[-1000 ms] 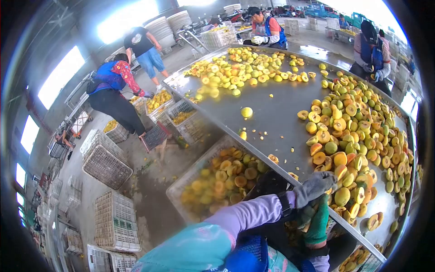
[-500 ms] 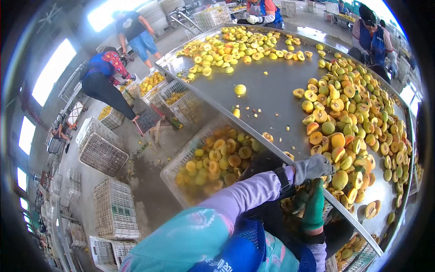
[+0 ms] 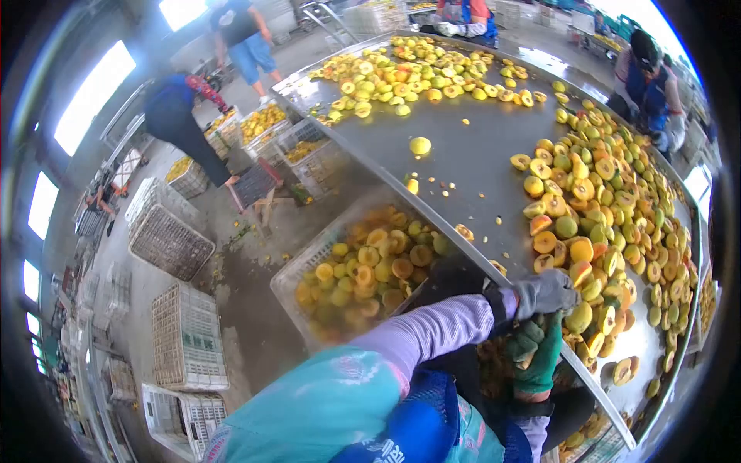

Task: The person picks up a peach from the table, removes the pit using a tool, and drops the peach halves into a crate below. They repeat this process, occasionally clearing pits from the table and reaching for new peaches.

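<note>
My left hand (image 3: 545,295), in a grey glove, reaches over the raised edge of the metal table (image 3: 471,166), with its fingers curled beside a heap of halved yellow peaches (image 3: 610,220). What it grips, if anything, is hidden. Just below it, at the table's rim, is my right hand (image 3: 538,351) in a green glove. Its fingers are folded, and a small pale-brown patch shows among them that I cannot name. The two hands nearly touch. A plastic crate (image 3: 292,284) full of peach halves (image 3: 378,270) stands left of my arm, below the table.
A second heap of peaches (image 3: 417,73) covers the table's far end. Stacked crates (image 3: 185,336) and a small stool (image 3: 255,185) stand on the floor at left. One person (image 3: 174,116) bends over filled crates; another person (image 3: 648,89) works across the table.
The view has shifted slightly. My right hand has turned, so its folded fingers and a pale-brown patch show more plainly. My left hand stays curled by the heap.
</note>
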`<control>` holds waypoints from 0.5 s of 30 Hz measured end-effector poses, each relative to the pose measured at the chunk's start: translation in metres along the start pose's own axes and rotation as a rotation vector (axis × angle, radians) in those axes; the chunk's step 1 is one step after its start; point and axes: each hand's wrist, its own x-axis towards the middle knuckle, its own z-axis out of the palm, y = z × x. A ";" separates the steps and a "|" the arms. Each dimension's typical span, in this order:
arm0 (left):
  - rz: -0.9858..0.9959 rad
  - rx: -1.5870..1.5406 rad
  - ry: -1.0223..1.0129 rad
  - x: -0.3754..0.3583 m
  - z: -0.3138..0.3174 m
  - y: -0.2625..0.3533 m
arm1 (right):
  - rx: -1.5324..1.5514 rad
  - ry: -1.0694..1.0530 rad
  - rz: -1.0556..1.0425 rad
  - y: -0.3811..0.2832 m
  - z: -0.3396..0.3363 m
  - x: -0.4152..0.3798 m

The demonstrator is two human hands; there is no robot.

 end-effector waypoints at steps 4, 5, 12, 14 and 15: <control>0.037 -0.150 0.048 0.009 0.008 -0.034 | -0.363 0.305 -0.188 0.012 -0.022 0.010; 0.256 0.104 0.097 0.019 0.005 -0.044 | -0.373 0.201 -0.155 0.008 -0.028 0.013; 0.788 0.854 0.402 0.029 0.002 -0.079 | -0.339 0.146 -0.026 0.000 -0.030 0.025; 0.693 0.619 0.157 0.022 -0.015 -0.051 | -0.251 0.119 0.015 -0.003 -0.013 0.016; 0.607 0.490 0.080 0.018 -0.015 -0.044 | -0.433 0.124 -0.039 -0.004 -0.017 0.019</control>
